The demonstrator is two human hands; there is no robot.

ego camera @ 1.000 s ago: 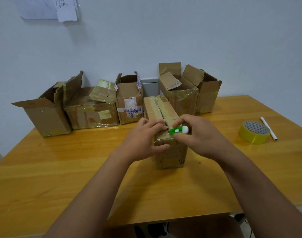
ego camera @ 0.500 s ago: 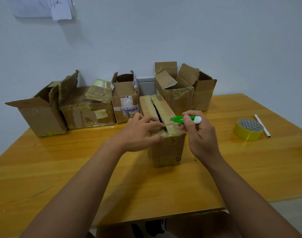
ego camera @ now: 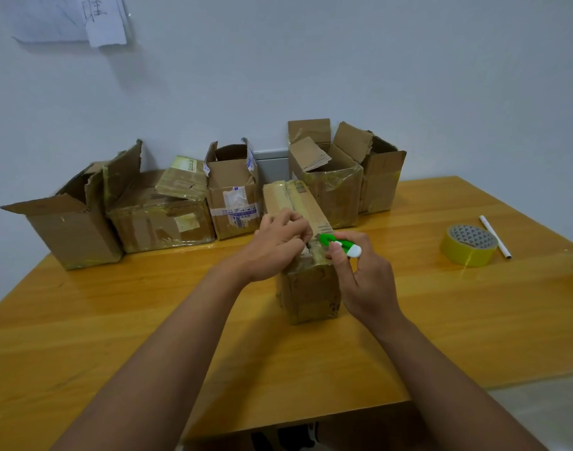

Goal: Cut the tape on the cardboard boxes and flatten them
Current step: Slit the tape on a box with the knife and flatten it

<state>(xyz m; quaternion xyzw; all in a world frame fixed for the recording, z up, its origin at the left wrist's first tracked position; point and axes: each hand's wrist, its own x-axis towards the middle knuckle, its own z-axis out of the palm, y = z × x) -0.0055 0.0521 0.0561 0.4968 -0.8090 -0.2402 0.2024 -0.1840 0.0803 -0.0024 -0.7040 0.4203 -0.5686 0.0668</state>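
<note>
Narrow taped box [ego camera: 311,288] stands mid-table [ego camera: 116,320]. Left hand [ego camera: 278,245] curls its fingers over the box's top seam at the near end. Right hand [ego camera: 366,281] pinches green-and-white cutter [ego camera: 339,247], tip at seam. Behind the box: a row of opened boxes [ego camera: 161,216]. To its right: yellow tape roll [ego camera: 467,245], with white pen [ego camera: 495,237] just beyond.

A roll of yellow tape [ego camera: 469,245] is parked on the wooden table [ego camera: 116,320] out at 3 o'clock, with a white pen [ego camera: 495,236] laid just beside it. Some paper sheets [ego camera: 96,21] are stuck to the wall at 11 o'clock.
</note>
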